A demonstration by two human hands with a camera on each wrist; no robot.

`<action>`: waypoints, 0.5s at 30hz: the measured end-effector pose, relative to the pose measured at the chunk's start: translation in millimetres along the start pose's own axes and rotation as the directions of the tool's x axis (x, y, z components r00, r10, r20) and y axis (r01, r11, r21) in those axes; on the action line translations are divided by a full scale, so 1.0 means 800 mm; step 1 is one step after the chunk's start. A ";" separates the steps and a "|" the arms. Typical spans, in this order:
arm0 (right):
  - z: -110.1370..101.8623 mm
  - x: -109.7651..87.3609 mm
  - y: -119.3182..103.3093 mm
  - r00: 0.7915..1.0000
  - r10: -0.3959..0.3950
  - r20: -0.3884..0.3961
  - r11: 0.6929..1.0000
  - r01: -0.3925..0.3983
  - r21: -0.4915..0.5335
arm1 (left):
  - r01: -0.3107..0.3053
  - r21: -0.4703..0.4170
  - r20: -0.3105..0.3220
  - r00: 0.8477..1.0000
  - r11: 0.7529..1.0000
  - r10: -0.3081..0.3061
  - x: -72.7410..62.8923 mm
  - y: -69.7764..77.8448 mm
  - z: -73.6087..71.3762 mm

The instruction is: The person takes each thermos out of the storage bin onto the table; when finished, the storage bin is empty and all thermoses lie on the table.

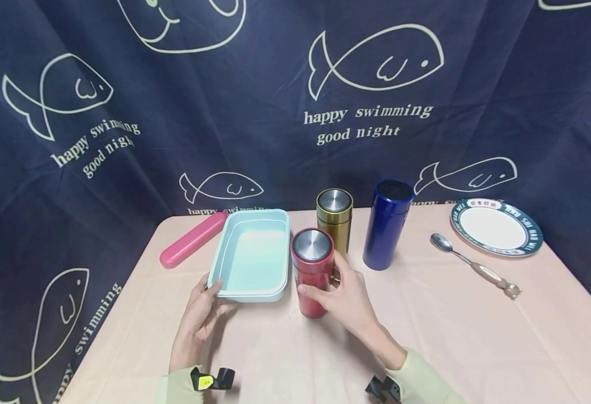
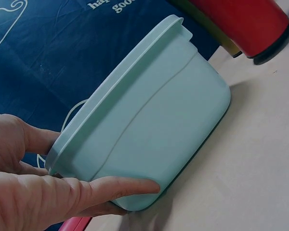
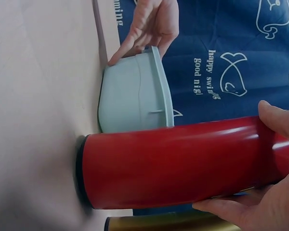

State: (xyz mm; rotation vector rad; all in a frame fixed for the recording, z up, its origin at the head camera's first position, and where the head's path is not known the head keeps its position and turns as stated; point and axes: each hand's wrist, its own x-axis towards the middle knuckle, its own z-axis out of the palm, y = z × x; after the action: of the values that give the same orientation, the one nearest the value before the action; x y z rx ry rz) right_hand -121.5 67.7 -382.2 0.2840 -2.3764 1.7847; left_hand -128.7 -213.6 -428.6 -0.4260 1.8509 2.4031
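My left hand [image 1: 201,314] grips the near left corner of a light blue plastic container [image 1: 257,258], its thumb over the rim. In the left wrist view, one finger lies along the container's side wall [image 2: 154,115]. Around the upper body of a red thermos flask [image 1: 311,289] curl the thumb and fingers of my right hand [image 1: 351,294]. The flask has a silver-topped lid and stands close to the container's right side. Whether its black base [image 3: 82,171] touches the table cannot be told. Just behind it is a gold thermos flask [image 1: 335,216], partly hidden.
A blue thermos flask [image 1: 387,227] stands at the back, right of the gold one. Farther right are a spoon [image 1: 477,266] and a white plate [image 1: 494,227] with a patterned dark rim. A long pink case [image 1: 193,240] lies left of the container. A dark fish-print curtain [image 1: 275,112] hangs behind.
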 end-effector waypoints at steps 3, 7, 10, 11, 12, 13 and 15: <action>0.000 0.000 0.003 1.000 0.013 -0.003 1.000 -0.013 -0.004 | 0.000 0.003 0.001 1.000 1.000 0.000 -0.001 0.000 0.000; 0.000 0.002 0.003 1.000 0.022 0.012 1.000 -0.022 -0.019 | -0.002 0.010 0.004 1.000 1.000 0.002 -0.001 0.001 0.001; 0.000 0.004 0.003 0.999 0.023 0.034 0.999 -0.022 -0.043 | -0.007 0.013 0.009 1.000 1.000 0.006 0.000 0.002 0.001; 0.000 0.004 0.004 0.999 0.025 0.037 0.998 -0.023 -0.051 | -0.006 0.012 0.011 1.000 1.000 0.006 0.000 0.002 0.001; 0.000 0.005 0.004 0.999 0.025 0.039 0.998 -0.023 -0.057 | -0.005 0.014 0.010 1.000 1.000 0.005 0.000 0.002 0.001; 0.000 0.005 0.005 0.999 0.025 0.040 0.998 -0.022 -0.063 | -0.004 0.015 0.010 1.000 1.000 0.004 0.001 0.002 0.001; 0.001 0.005 0.006 0.999 0.020 0.040 0.998 -0.017 -0.065 | -0.002 0.017 0.005 1.000 1.000 0.002 0.001 0.002 0.001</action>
State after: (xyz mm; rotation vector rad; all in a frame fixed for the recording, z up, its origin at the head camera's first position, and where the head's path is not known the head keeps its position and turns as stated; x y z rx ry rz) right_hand -126.4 68.3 -385.7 0.2940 -2.4672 1.7221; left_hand -130.0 -213.3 -427.3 -0.4165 1.8692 2.3859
